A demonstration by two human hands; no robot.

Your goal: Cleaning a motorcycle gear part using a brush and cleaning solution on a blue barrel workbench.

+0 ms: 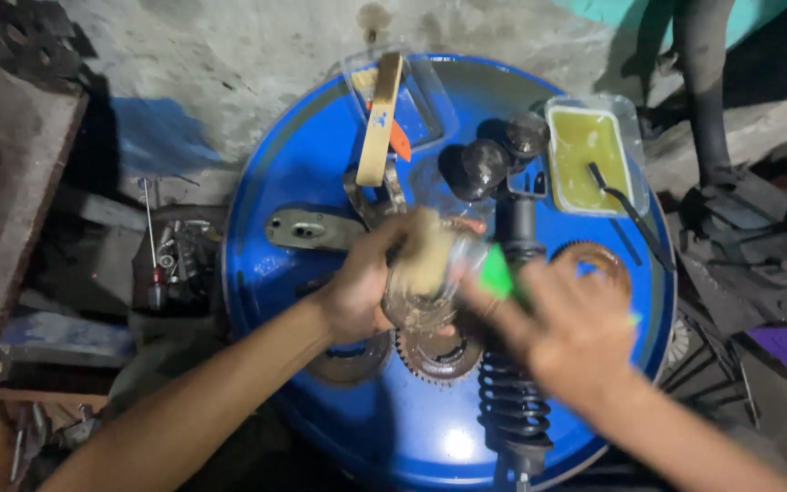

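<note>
Left hand (357,296) clamped round clear jar-like piece (421,292) over middle of blue drum top (293,164). Right hand (576,333) blurred, fingers closed on green tool (495,271), tip at jar's right side. Jar just between both hands, touching both. Progress: looks mid-step, jar dirty inside, cannot tell how much done. Rusty gear (439,355) just below jar, shock absorber (514,392) beside, tray of yellow liquid (585,155) well apart at far right.
</note>
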